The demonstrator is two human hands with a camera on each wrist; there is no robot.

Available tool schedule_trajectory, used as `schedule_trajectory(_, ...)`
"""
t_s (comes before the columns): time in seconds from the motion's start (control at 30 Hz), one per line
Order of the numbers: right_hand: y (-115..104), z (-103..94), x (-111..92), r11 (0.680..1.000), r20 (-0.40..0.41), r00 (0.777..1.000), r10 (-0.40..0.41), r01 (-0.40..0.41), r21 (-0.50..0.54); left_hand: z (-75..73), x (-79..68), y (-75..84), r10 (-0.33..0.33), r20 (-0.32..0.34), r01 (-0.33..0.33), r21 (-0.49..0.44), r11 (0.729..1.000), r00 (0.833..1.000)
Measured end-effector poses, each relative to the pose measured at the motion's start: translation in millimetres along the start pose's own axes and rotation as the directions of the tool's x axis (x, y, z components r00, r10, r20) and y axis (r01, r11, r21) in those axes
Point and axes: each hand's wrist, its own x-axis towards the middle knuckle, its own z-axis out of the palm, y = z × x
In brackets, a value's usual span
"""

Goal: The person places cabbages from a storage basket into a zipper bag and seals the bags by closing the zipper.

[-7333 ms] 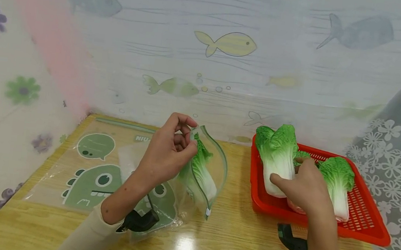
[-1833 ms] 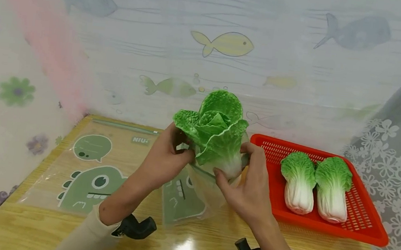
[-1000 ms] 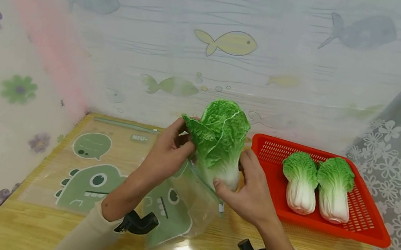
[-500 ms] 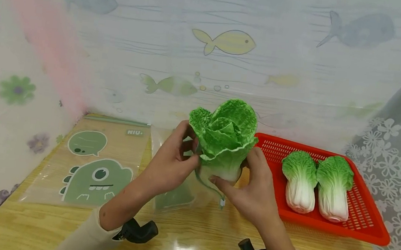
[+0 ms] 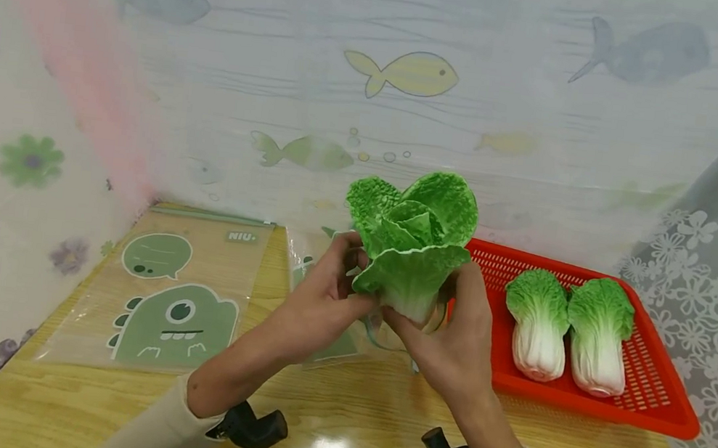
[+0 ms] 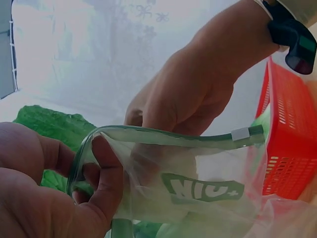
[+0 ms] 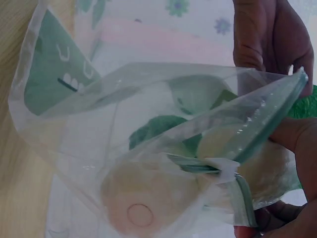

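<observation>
Both hands are together at the middle of the table, at the mouth of a clear zip bag (image 5: 335, 349) with a green dinosaur print. My left hand (image 5: 324, 301) pinches the bag's rim, its fingers hooked inside the opening in the left wrist view. A leafy Chinese cabbage (image 5: 416, 266) stands upright, base down in the mouth, and my right hand (image 5: 451, 343) grips it low on the white stalk. Deeper in the bag, the right wrist view shows the pale round base of another cabbage (image 7: 148, 198). The zip slider (image 6: 241, 134) sits near one end of the opened seal.
A red plastic basket (image 5: 660, 387) on the right holds two more Chinese cabbages (image 5: 539, 327). Another dinosaur-print zip bag (image 5: 93, 313) lies flat on the left of the wooden table (image 5: 285, 428). A patterned curtain (image 5: 249, 81) hangs behind.
My right hand has taken a cabbage from the basket and brought it to the bag's mouth. Lately, both hands, cabbage and bag have shifted slightly right, and the leaves have tipped to face me.
</observation>
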Motion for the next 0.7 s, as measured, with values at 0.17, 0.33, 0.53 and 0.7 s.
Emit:
schedule_trajectory(0.17,1,2.1,0,0.999,-0.016,1.0,-0.023,0.023,0.026,-4.7,-0.4,1.5,-0.031,0.015,0.031,-0.011,0.999,0.999)
schedule_trajectory(0.33,3,-3.9,2,0.994,0.061,0.998,-0.008,0.002,0.107,-17.6,-3.3,9.3,-0.027,0.044,0.025,0.05,0.998,0.999)
schedule_trajectory(0.53,3,-5.1,3,0.99,0.081,0.989,-0.122,0.115,0.083,-31.3,-1.9,17.9,-0.035,0.022,0.031,0.159,0.987,0.999)
schedule_trajectory(0.7,4,-4.3,6,0.985,0.06,0.984,-0.17,0.168,0.039,-39.4,-2.3,19.9,-0.058,0.048,0.046,0.236,0.971,0.997)
